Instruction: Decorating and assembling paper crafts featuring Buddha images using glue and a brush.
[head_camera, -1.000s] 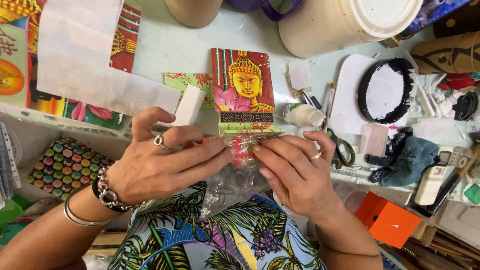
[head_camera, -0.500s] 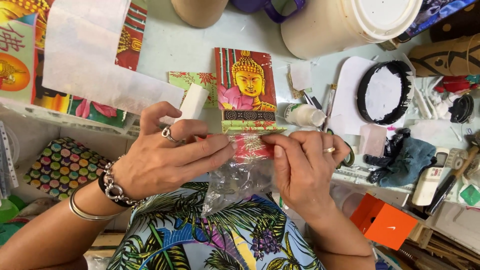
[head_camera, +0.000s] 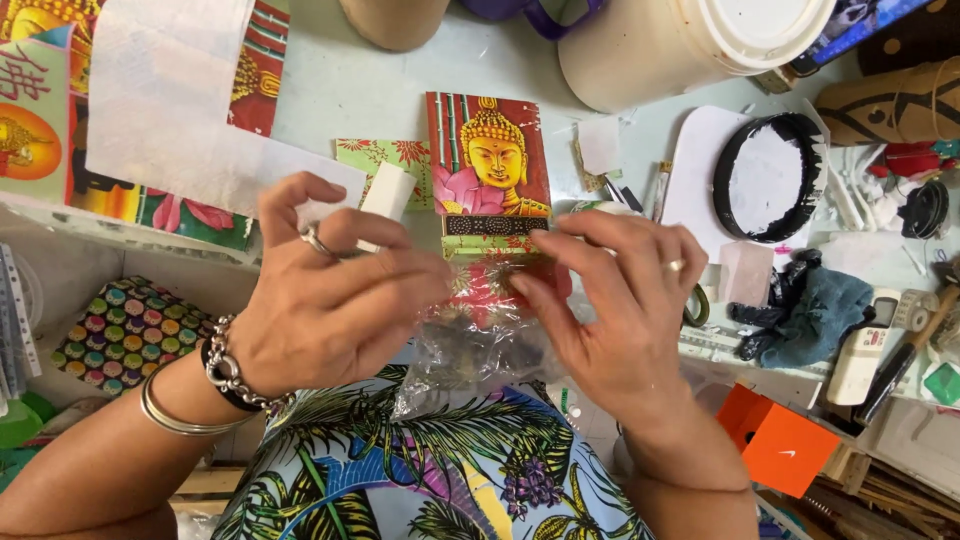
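My left hand (head_camera: 330, 300) and my right hand (head_camera: 620, 310) both pinch the top of a small clear plastic bag (head_camera: 470, 350) held above my lap. The bag is crumpled and shows something red and dark inside. My left hand wears rings and bracelets, my right a ring. Just beyond the hands, on the pale green table (head_camera: 370, 90), lies a small red picture card (head_camera: 490, 160) of a golden seated figure. A white block (head_camera: 388, 192) stands beside it, partly behind my left fingers.
White paper (head_camera: 170, 110) covers colourful prints at the left. A large white bucket (head_camera: 690, 40) stands at the back. A black-rimmed round lid (head_camera: 770, 165), dark cloth (head_camera: 815, 315), a white remote (head_camera: 870, 345) and an orange box (head_camera: 780, 450) lie at the right. A dotted pad (head_camera: 125, 330) sits low left.
My hands have stayed on the bag's top edge, with the fingers shifting slightly closer together. The bag hangs in much the same place.
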